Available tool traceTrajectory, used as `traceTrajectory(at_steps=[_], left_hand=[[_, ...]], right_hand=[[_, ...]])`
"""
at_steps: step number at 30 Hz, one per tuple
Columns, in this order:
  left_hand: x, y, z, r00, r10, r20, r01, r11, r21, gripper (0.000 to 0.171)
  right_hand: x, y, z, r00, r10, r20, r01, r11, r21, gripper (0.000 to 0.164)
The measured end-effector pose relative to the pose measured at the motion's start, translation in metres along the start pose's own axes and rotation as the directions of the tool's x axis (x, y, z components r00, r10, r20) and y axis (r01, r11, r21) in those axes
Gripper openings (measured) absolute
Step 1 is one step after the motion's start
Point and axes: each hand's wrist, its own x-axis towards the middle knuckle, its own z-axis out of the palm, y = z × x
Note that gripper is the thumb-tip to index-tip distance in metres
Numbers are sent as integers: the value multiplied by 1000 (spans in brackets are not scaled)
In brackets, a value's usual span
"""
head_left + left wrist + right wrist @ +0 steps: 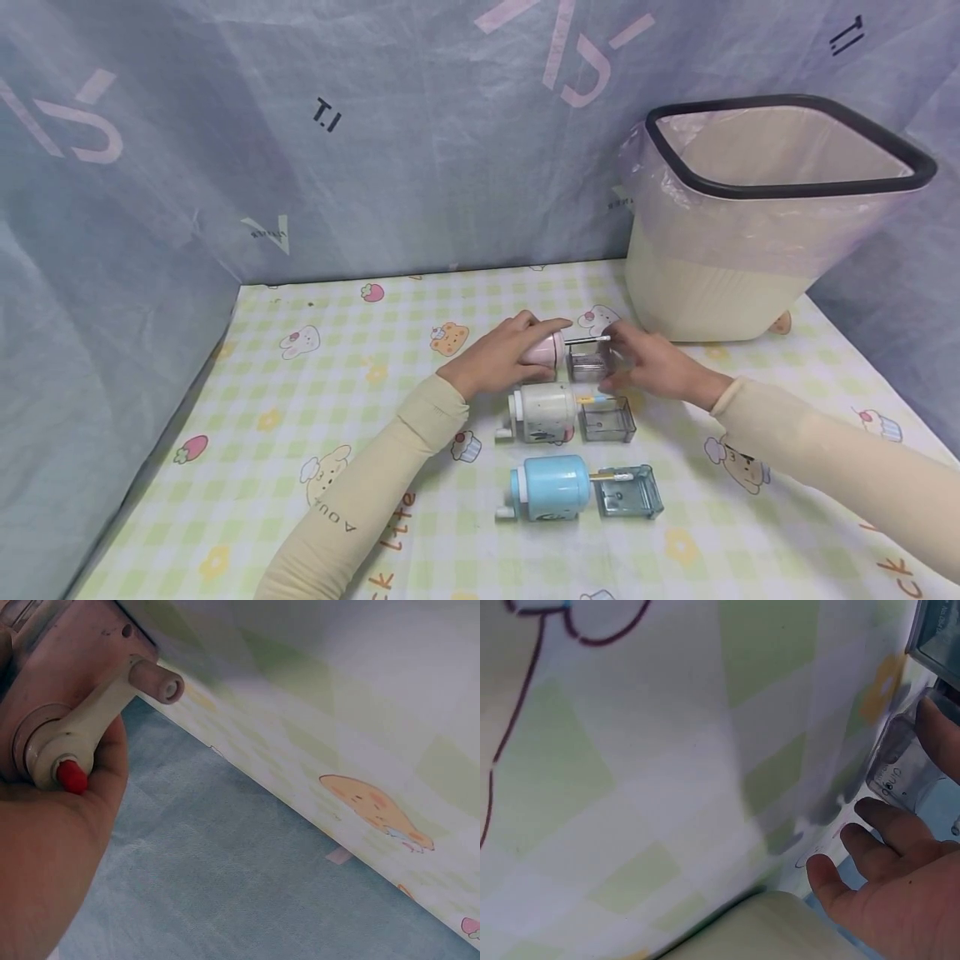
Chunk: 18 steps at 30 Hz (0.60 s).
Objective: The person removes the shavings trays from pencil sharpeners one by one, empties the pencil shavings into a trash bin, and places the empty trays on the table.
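My left hand [498,354] grips a pink crank pencil sharpener [551,352] at the far end of a row of three. In the left wrist view its white crank handle [101,705] with a red hub shows beside the palm. A dark pencil [581,340] sticks out of its right side above a clear drawer [587,367]. My right hand [660,365] is around that drawer's right end, fingers spread. In the right wrist view the thumb [939,739] overlaps the drawer edge, and the other fingers lie apart from it.
Nearer stand a cream sharpener [547,414] and a blue sharpener [557,487], each with a pencil inserted and a pulled-out drawer [630,492] at its right. A lined waste bin [720,275] stands behind my right hand. A checked cloth [375,375] covers the table.
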Motion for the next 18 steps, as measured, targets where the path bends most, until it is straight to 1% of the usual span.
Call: traceTrajectory(at_steps=[6, 10, 13, 16, 18], left_hand=[[1, 0, 0, 1000, -4, 4, 4, 1000, -3, 78], [-1, 0, 1, 1000, -20, 14, 20, 1000, -4, 79], [-2, -1, 2, 1000, -18, 16, 18, 1000, 19, 81], [-6, -1, 1, 1000, -3, -1, 3, 999, 51, 84], [-9, -1, -3, 1000, 10, -28, -9, 999, 49, 84]], right_hand=[[3, -1, 4, 1000, 11, 4, -11, 1000, -7, 75], [4, -2, 4, 1000, 25, 7, -25, 999, -21, 84], [2, -5, -2, 999, 31, 7, -31, 999, -22, 91], [-3, -10, -11, 1000, 24, -9, -24, 998, -57, 88], [-9, -14, -17, 1000, 10, -25, -12, 997, -77, 82]])
